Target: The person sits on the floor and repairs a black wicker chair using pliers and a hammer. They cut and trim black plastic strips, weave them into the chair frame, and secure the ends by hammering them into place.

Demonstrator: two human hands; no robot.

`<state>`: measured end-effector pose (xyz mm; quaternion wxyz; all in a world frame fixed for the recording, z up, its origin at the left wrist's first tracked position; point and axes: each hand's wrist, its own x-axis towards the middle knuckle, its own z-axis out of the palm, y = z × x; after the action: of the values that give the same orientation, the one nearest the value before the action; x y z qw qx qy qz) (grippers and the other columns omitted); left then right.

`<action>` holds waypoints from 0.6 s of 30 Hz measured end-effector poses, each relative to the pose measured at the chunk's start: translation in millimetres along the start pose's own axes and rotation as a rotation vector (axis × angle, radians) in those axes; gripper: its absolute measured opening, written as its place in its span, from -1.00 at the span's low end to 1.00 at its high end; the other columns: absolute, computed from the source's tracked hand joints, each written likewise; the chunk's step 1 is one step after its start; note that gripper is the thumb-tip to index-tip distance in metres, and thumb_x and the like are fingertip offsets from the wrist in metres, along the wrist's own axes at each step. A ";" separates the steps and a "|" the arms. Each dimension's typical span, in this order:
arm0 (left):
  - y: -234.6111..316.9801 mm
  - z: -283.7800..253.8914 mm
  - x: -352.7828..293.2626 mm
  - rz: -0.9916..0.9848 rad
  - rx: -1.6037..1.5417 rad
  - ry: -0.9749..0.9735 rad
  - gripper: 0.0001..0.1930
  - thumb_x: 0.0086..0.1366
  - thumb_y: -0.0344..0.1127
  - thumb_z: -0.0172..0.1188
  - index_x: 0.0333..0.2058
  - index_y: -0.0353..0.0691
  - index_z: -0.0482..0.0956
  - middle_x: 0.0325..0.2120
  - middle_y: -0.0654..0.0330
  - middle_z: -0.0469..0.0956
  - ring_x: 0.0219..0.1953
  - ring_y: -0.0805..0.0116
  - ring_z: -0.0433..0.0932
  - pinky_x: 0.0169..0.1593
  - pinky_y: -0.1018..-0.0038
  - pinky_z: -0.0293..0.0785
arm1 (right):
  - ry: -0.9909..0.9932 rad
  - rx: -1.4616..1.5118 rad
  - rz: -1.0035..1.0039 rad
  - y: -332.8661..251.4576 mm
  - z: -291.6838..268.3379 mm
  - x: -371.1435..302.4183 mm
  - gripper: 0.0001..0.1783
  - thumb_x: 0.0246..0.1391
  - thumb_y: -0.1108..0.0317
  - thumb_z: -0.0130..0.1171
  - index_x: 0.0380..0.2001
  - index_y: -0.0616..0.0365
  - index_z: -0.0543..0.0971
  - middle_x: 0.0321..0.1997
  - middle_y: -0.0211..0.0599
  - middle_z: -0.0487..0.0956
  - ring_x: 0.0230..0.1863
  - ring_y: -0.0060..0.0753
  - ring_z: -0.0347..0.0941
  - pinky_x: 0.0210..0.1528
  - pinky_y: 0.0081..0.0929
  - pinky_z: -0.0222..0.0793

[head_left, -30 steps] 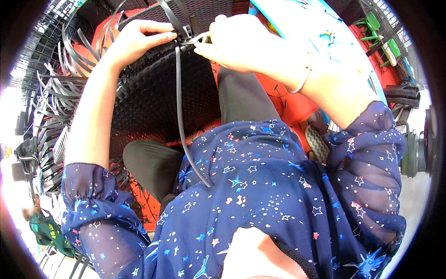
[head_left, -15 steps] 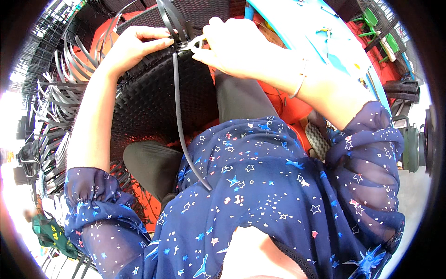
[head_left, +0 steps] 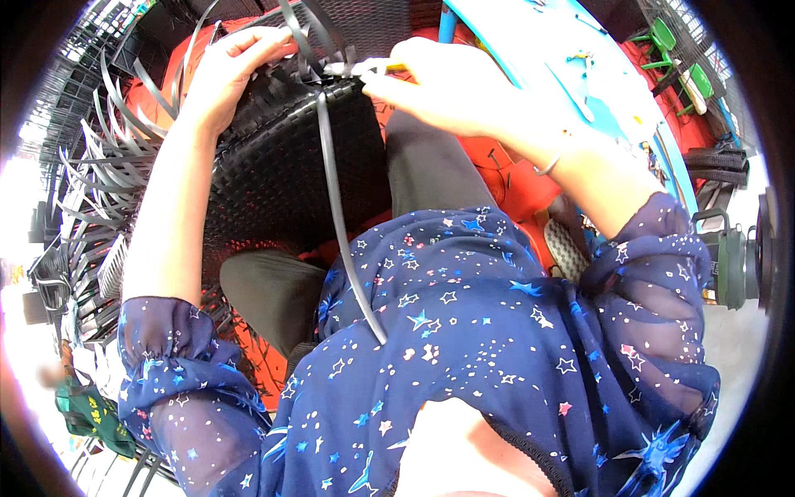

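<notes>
A black woven panel of flat plastic strips stands in front of my lap, its top edge between my hands. My right hand is closed around a small metal hand tool with whitish and yellow parts; its exact kind is unclear. Its metal end touches the weave where dark strips rise from the edge. My left hand rests at that edge with curled fingers; what they pinch is hidden. One long grey strip hangs from the edge onto my dark blue star-print top.
Loose strip ends fan out on the left. A light blue table with small items stands at the upper right, above red flooring. Small green chairs lie beyond it. A dark green bag sits at the lower left.
My left hand has shifted left, away from the upright strips. My right hand has moved slightly right with the tool. The hanging strip has swung a little right.
</notes>
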<state>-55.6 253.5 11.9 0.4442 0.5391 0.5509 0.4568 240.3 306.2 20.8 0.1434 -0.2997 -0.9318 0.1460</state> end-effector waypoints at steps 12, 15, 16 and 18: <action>44.1 4.6 -27.4 0.108 0.497 0.109 -0.55 0.34 -0.32 0.25 0.19 -0.22 0.47 0.18 0.11 0.48 0.24 0.34 0.41 0.29 0.36 0.30 | 0.244 0.896 0.134 8.4 63.7 38.4 -0.36 -0.03 -0.12 0.42 -0.06 0.18 0.59 -0.15 -0.21 0.61 -0.08 -0.41 0.54 0.02 -0.45 0.43; 75.5 28.5 -56.7 0.637 1.004 0.223 -0.57 0.27 -0.37 0.29 0.13 -0.21 0.52 0.14 0.09 0.51 0.23 0.26 0.44 0.27 0.35 0.32 | 0.263 0.963 0.114 6.7 62.8 37.7 -0.43 0.04 -0.03 0.40 -0.06 0.19 0.59 -0.14 -0.25 0.62 -0.10 -0.47 0.53 0.01 -0.49 0.43; 82.3 37.4 -63.4 0.733 1.067 0.325 -0.61 0.18 -0.32 0.36 0.01 -0.15 0.60 0.04 0.11 0.56 0.15 0.13 0.50 0.22 0.32 0.37 | 0.276 0.981 0.114 9.3 61.7 35.1 -0.47 0.06 0.00 0.40 -0.06 0.19 0.60 -0.14 -0.27 0.62 -0.10 -0.48 0.53 0.01 -0.50 0.42; 81.0 45.5 -84.7 0.789 1.254 0.379 -0.57 0.08 -0.29 0.42 -0.02 -0.04 0.63 -0.08 0.22 0.58 0.02 0.20 0.53 0.12 0.30 0.39 | 0.243 1.018 0.114 10.1 55.7 28.6 -0.52 0.10 0.05 0.37 -0.07 0.20 0.60 -0.15 -0.28 0.62 -0.11 -0.51 0.52 0.01 -0.52 0.42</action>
<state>6.4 170.0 82.6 -0.2431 0.7594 0.5407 0.2680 203.5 320.8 -28.7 0.3697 -0.2568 -0.7018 0.5521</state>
